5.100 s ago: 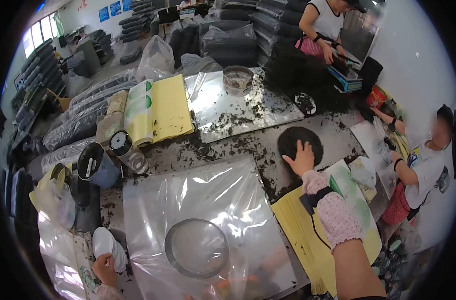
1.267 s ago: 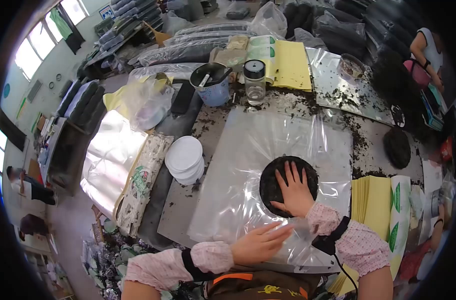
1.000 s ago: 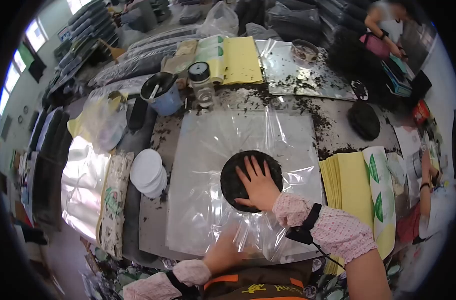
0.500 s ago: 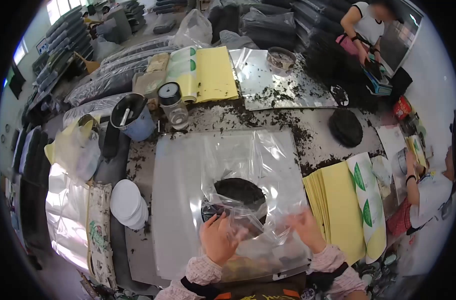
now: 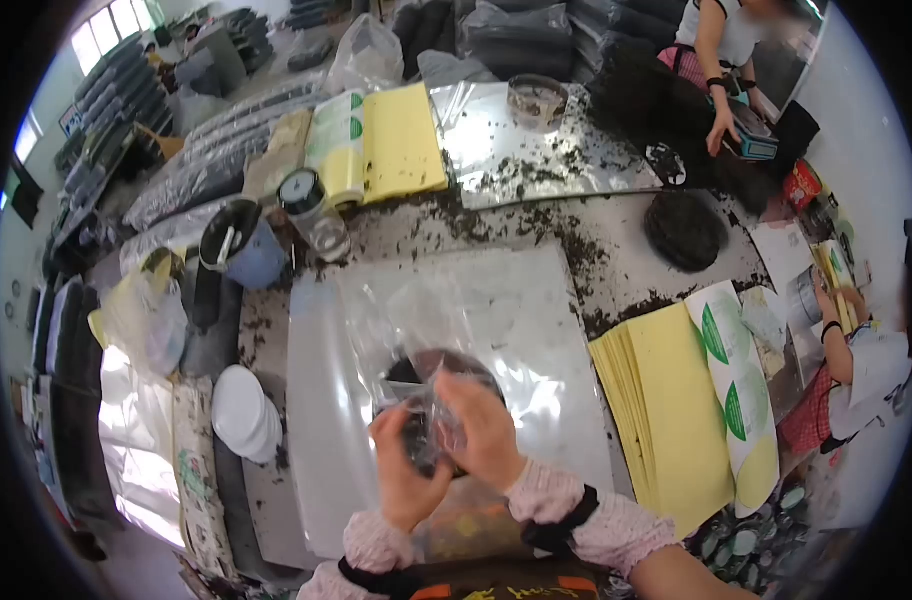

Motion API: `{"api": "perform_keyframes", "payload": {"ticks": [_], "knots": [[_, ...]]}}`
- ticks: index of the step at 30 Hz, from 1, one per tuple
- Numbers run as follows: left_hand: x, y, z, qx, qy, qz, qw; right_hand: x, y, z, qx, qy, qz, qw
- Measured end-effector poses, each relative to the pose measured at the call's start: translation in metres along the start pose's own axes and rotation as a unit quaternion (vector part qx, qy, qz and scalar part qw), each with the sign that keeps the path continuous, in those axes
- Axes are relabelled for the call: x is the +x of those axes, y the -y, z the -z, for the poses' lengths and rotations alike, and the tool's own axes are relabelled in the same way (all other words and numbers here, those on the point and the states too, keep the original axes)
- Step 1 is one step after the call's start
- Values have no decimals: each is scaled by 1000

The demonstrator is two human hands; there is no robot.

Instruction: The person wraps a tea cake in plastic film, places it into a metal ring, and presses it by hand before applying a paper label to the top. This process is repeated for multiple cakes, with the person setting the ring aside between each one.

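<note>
While the left hand (image 5: 404,472) and right hand (image 5: 488,435) both pinch the clear film (image 5: 536,330) up over the dark round cake (image 5: 456,363) at the near middle of the desk (image 5: 616,255), the wrapping looks begun but not closed, with the film's far edges lying flat.

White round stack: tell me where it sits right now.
Head view: the white round stack lies left of the clear plastic sheet, nearer the person than the blue cup.

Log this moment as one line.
left hand: grips clear film | right hand: grips clear film | film bunched over dark round cake | nearby: yellow paper stack, white discs
</note>
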State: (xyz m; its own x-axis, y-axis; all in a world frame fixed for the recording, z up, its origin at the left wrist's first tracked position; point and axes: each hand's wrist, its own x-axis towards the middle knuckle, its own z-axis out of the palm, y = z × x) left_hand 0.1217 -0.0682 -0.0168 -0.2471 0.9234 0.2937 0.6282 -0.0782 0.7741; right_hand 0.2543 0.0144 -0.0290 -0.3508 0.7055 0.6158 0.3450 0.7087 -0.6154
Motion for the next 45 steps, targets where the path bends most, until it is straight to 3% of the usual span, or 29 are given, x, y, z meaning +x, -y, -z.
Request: {"api": "perform_keyframes", "payload": {"ticks": [3, 4, 7, 8, 9, 11, 12, 14, 16, 17, 19, 20, 23, 24, 27, 29, 30, 33, 36, 38, 39, 41, 42, 44, 45], "knots": [[24, -4, 28, -64, -26, -61, 996, -4, -1, 4, -33, 73, -8, 997], [36, -3, 23, -95, 50, -68, 992, -3, -2, 1, -14, 101, -13, 995], [38, 20, -10, -13, 89, -97, 991, 2, -4, 31, 105, 132, -38, 985], [40, 14, -8, 2, 80, -97, 992, -8, -23, 38, 156, 93, 10, 983], [45, 16, -10, 8, 81, -100, 992, -4, -27, 52, 151, 22, -11, 988], [41, 18, -10, 20, 102, -93, 990, 24, -40, 28, 195, -126, -272, 934], [43, 16, -10, 30, 105, -102, 989, 40, -44, 14, 260, -78, -304, 913], [31, 26, -18, 5, 102, -27, 994, 69, -52, -6, 388, 24, -351, 852], [34, 20, -12, -73, 68, 31, 995, 55, -14, 3, 208, 83, -103, 969], [32, 20, -16, -74, 15, 31, 997, 42, 3, 7, 104, 106, 25, 989], [25, 27, -30, -84, -87, 24, 992, 5, 11, 12, 48, 121, 8, 991], [23, 31, -28, 86, -68, -79, 991, -10, 14, 16, 20, 132, -5, 991], [37, 14, -8, 90, 154, -162, 970, 0, -10, 12, 54, 184, -37, 981], [34, 19, -9, 33, 181, -128, 975, -13, -9, 10, 44, 188, -38, 981], [29, 10, -13, 212, 184, -157, 947, -10, -10, 20, 9, 169, -32, 985], [38, 7, -11, 224, 212, -144, 940, -9, 4, 51, -9, 127, -78, 989], [39, 6, -11, 226, 233, -136, 936, -2, 3, 63, -3, 187, -112, 976], [30, 13, -22, 271, 251, -149, 917, -19, -20, 12, -121, 289, -119, 942], [33, 5, -24, 276, 269, -136, 913, -25, -29, 41, -25, 238, -72, 968], [33, 1, -20, 279, 281, -124, 910, -67, -73, 105, -78, -36, -10, 996], [33, 0, -21, 276, 285, -126, 909, -105, -104, 142, -189, -120, -87, 971], [33, 0, -20, 275, 291, -125, 908, -184, -136, 242, -402, -191, -171, 879], [33, -1, -20, 272, 293, -119, 909, -193, -118, 290, -561, -122, -183, 798], [37, -1, -23, 275, 280, -134, 910, -224, -108, 335, -648, -61, -163, 741], [34, 1, -22, 277, 280, -138, 909, -228, -114, 341, -630, -66, -164, 756]]}}
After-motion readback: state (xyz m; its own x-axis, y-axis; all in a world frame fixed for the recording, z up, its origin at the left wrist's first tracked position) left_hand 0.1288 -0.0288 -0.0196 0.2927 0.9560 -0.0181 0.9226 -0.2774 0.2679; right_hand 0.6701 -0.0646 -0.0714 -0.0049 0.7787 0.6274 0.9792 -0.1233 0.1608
